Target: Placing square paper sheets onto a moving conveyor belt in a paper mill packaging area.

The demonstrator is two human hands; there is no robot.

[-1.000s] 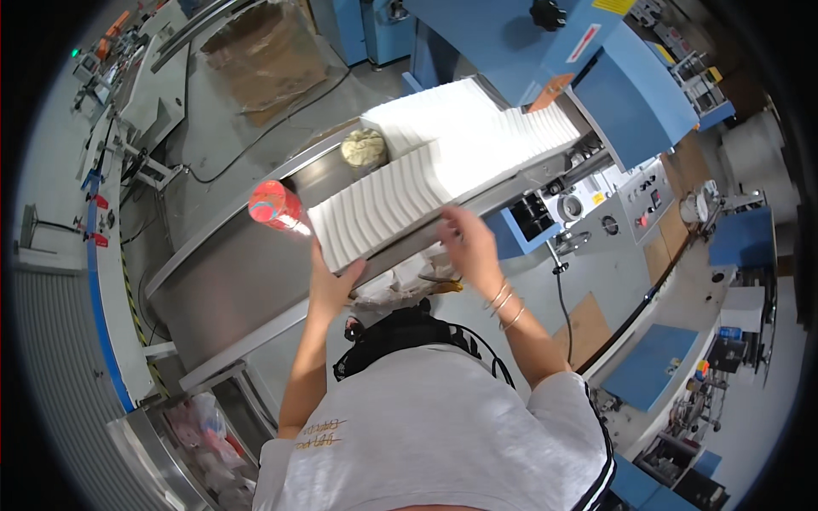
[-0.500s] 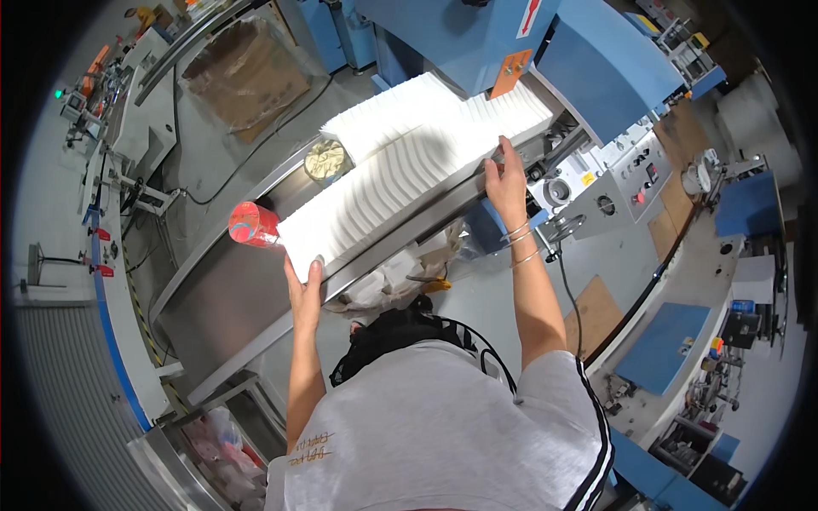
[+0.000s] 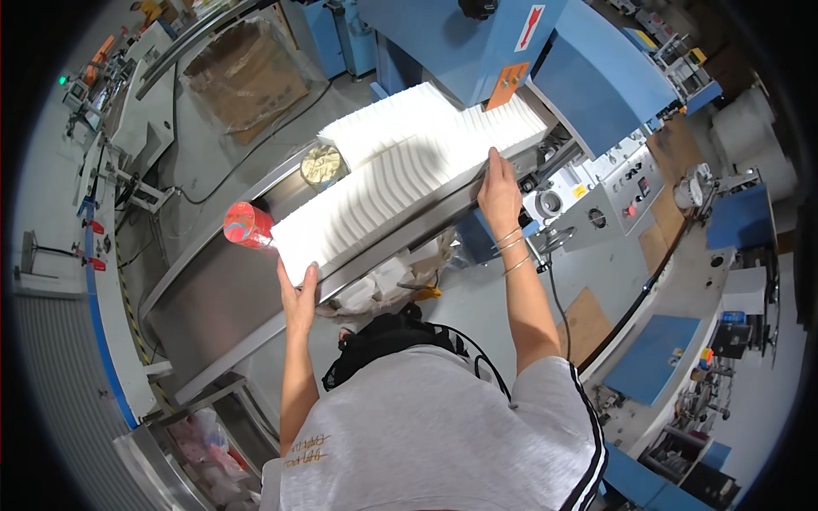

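A long row of white, thin-layered stacks (image 3: 366, 204), paper-like, lies slantwise on a metal channel in front of me. My left hand (image 3: 298, 294) grips its near left end, thumb on the near face and fingers round the end. Along the near side, toward the right end, my right hand (image 3: 500, 200) has its fingers stretched out against the row's edge. A second white layered row (image 3: 388, 115) sits behind the first. At the left end stands a red round container (image 3: 247, 225), close to the row. A round tin with a crumpled yellowish top (image 3: 322, 166) is just behind the row.
A blue machine (image 3: 477, 43) with an orange bracket (image 3: 508, 85) rises over the row's far right end. The metal channel (image 3: 213, 289) runs on to the lower left. A control panel (image 3: 618, 200) stands at right, and a plastic-lined carton (image 3: 247, 72) at the far left.
My right hand has slid slightly left and toward me along the near side of the row. The left hand stays at the left end, and the whole view has shifted a little.
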